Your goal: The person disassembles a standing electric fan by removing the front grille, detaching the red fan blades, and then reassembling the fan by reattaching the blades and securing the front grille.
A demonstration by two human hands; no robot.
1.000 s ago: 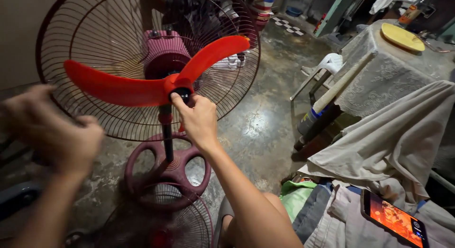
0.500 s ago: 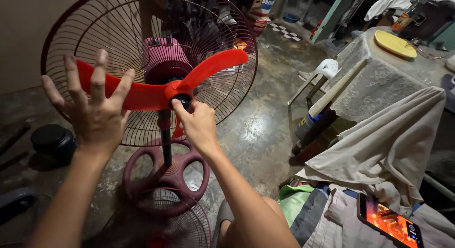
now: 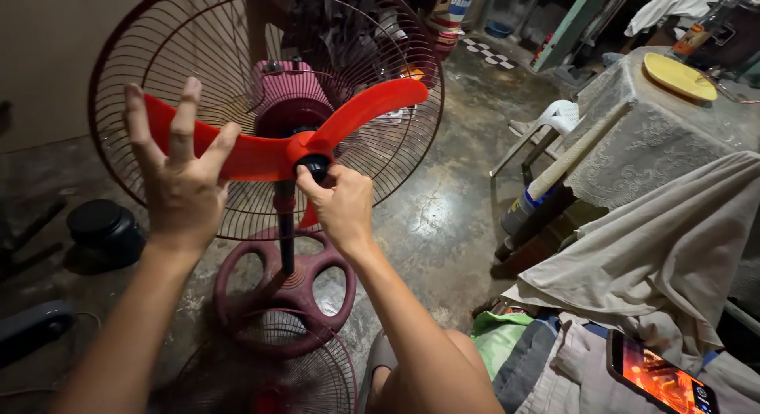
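Observation:
A stand fan faces me with its front grille off. Its red three-bladed propeller (image 3: 360,113) sits in front of the rear wire guard (image 3: 198,58) and the maroon motor housing (image 3: 289,93). My right hand (image 3: 340,204) pinches the small black cap (image 3: 314,165) at the blade hub. My left hand (image 3: 182,176) is raised with fingers spread, its palm against the left blade. The black pole (image 3: 285,232) runs down to the maroon round base (image 3: 285,291).
A loose wire grille (image 3: 269,374) lies on the concrete floor below the base. A black round object (image 3: 103,224) sits at left. At right stand a lace-covered table (image 3: 657,137) with a yellow plate (image 3: 679,75), draped cloth (image 3: 673,256), a lit phone (image 3: 661,374) and a white plastic chair (image 3: 554,117).
My left hand rose from the lower left, opened its fingers and came against the left blade. My right hand stayed on the hub cap. The view moved closer.

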